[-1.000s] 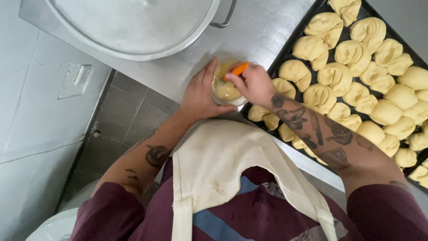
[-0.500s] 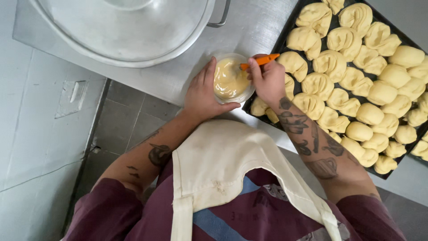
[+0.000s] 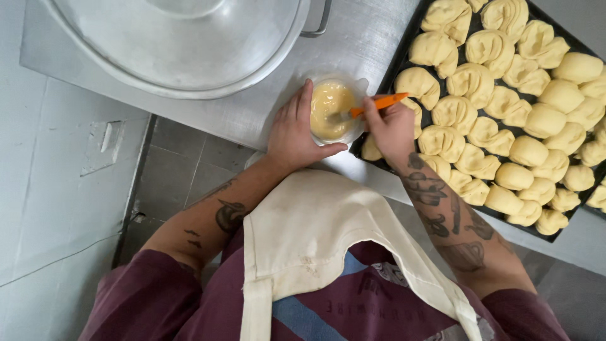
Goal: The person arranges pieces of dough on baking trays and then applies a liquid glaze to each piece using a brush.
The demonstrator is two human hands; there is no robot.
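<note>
A small clear cup of yellow egg wash stands on the steel table near its front edge. My left hand wraps around the cup's left side and steadies it. My right hand grips a brush with an orange handle, and the bristles dip into the yellow liquid. Just right of the cup lies a dark baking tray packed with several rows of pale, raw knotted dough rolls.
A large round metal basin with a side handle sits at the back left of the steel table. Grey floor tiles show below the table's edge. A cream apron hangs over my maroon shirt.
The brush went from lying low across the cup to dipping into the egg wash with its handle raised to the right. The view shifted slightly; my left hand stays on the cup.
</note>
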